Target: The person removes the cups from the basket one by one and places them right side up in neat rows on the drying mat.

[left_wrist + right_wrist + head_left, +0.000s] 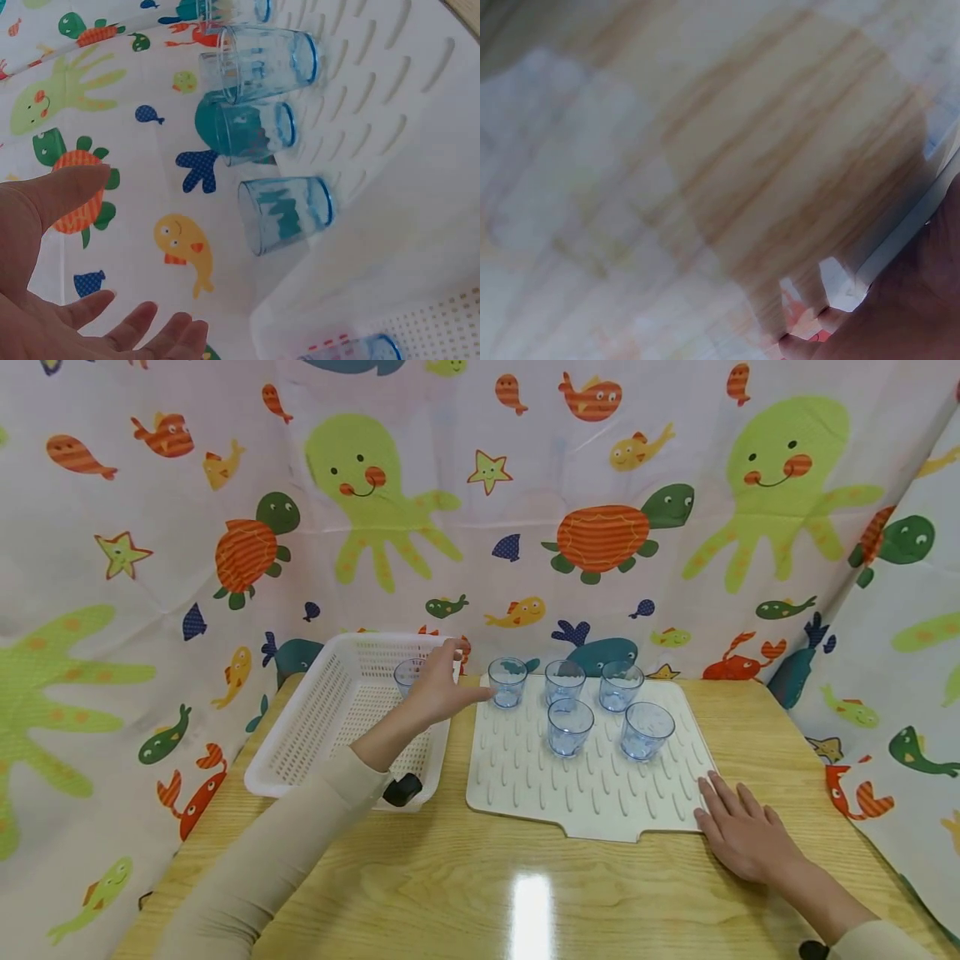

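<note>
My left hand [437,687] hovers over the right rim of a white plastic basket [296,727], thumb and fingers spread apart with nothing between them. Beneath it, a clear blue glass [407,672] sits in the basket, partly hidden by the hand. Just right of the thumb stands another blue glass [507,683], at the back left of a white ridged drying mat [517,777]. Several more glasses [570,728] stand on that mat, mouths up. My right hand [742,831] rests at the mat's right edge, fingers extended; the right wrist view [900,315] shows it partly.
The wooden table [420,877] carries both basket and mat side by side. A white curtain [487,468] printed with sea animals hangs behind the table and along its sides.
</note>
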`<state>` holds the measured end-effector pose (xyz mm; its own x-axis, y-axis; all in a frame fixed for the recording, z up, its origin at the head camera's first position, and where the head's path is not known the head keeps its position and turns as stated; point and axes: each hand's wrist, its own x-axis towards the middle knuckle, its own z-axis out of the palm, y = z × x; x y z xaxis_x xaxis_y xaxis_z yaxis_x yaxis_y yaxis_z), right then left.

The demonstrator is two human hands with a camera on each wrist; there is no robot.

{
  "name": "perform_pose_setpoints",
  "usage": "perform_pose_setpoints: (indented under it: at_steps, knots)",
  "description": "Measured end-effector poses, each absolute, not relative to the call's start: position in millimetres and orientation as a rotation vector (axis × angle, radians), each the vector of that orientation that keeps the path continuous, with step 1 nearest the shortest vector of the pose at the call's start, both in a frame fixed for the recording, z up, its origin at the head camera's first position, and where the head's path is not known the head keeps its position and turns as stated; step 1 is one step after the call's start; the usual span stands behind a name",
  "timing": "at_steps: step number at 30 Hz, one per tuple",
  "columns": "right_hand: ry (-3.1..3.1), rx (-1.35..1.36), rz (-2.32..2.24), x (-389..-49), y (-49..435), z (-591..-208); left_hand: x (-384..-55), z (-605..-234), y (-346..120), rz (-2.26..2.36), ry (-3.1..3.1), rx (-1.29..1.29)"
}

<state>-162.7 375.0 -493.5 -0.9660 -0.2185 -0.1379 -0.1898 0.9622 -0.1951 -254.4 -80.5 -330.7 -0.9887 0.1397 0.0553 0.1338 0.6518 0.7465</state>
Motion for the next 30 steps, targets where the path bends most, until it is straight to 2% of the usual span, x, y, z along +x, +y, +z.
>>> perform_pose_setpoints:
  at_steps: [14, 30]
  knots:
    - [2.959, -0.315, -0.260, -161.6, 373.5, -491.7, -251.8, -326.6, -127.0, 1.299, 2.906, 0.183]
    - [2.962, -0.308, -0.259, -163.5, 374.7, -492.1, -280.4, -340.6, -164.6, 1.320, 2.860, 0.058]
